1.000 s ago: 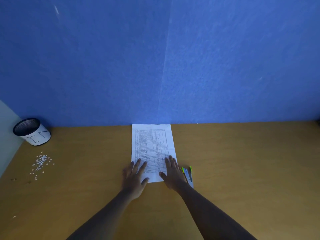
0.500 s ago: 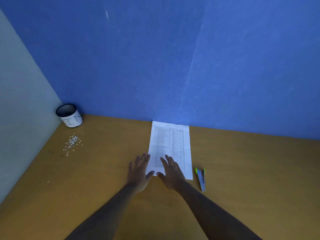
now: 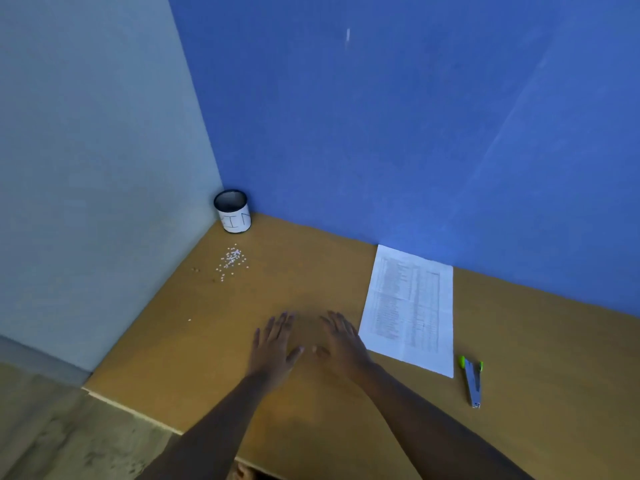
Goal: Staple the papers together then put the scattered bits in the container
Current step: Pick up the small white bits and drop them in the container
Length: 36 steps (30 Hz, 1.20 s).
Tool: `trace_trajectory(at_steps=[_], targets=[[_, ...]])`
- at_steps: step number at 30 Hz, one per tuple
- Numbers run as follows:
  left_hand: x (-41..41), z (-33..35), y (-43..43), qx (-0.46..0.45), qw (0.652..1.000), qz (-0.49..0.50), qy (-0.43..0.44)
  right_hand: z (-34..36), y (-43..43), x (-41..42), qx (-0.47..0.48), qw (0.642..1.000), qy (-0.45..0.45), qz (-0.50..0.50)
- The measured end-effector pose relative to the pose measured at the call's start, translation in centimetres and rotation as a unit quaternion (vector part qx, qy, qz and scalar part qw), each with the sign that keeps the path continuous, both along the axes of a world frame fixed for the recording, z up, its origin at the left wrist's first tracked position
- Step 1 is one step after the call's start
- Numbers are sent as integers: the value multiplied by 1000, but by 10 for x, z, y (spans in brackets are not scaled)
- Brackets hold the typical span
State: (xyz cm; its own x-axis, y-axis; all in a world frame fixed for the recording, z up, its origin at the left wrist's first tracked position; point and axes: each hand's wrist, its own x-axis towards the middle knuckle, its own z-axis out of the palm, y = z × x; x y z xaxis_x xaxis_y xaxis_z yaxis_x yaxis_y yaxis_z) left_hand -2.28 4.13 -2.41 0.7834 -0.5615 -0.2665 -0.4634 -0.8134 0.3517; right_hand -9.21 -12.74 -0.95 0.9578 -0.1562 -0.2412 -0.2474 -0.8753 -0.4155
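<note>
Two empty, flat-spread hands, left [image 3: 273, 348] and right [image 3: 343, 344], over a tan wooden desk [image 3: 536, 393] cornered by blue wall [image 3: 381, 116]; printed white papers [image 3: 410, 306] beside a grey stapler [image 3: 471, 381], small white scattered bits [image 3: 232, 259] near the white cylindrical container [image 3: 233, 211].

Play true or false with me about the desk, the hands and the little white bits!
1. Both hands, left hand and right hand, are empty. True.
2. The white bits are inside the container. False: they lie on the desk in front of it.
3. The stapler lies right of the papers. True.
4. A hand presses on the papers. False: both hands are left of them.
</note>
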Motion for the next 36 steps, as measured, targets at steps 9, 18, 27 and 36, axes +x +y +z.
trace_trajectory(at_steps=[9, 18, 27, 36], targets=[[63, -3, 97, -23, 996, 86, -19, 5, 71, 76, -6, 998, -1, 56], [121, -14, 176, -39, 985, 162, -46, -5, 132, 146, -1, 994, 10, 107], [152, -42, 218, -51, 985, 148, -73, -19, 168, 181, 40, 990, -31, 135], [155, -59, 214, -73, 983, 132, -100, -43, 187, 177, 15, 947, -152, 284]])
